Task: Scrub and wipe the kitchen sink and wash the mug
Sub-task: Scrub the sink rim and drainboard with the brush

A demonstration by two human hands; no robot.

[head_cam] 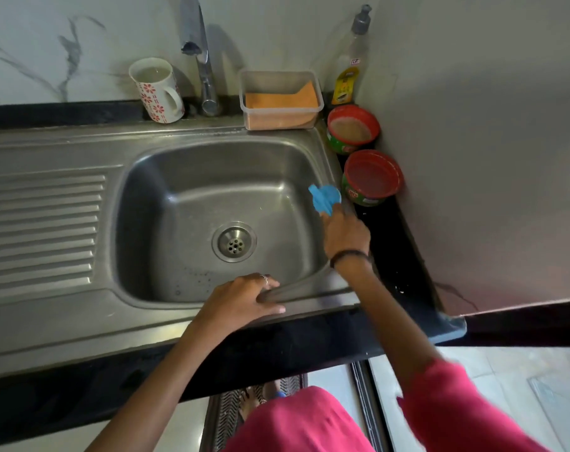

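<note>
Black stone counter (391, 230) runs along a pale marble-patterned wall and carries a stainless steel sink with a ribbed draining board (45, 223). At the basin's right rim, the person's right hand (344, 233) grips a bunched bright blue cloth (324, 198) and presses it against the upper edge of the right wall, apparently wiping that edge. The left hand (241, 300) rests spread on the near rim, fingers straight and draped over the lip, likely to brace the body while reaching across. Below them, the basin floor looks mostly clean, with a round metal drain strainer (234, 242) at its centre and a few water drops nearby.

Further back, the white mug with red flower print (156, 89) stands on the ledge left of the chrome tap (205, 60), apparently holding cloudy water and not yet washed. Right of the tap sits a clear plastic tub holding an orange cloth (282, 101), then a dish soap bottle (348, 70) in the corner. Two round red-rimmed green tubs (353, 128) stand on the counter, just beside the wiping hand.
</note>
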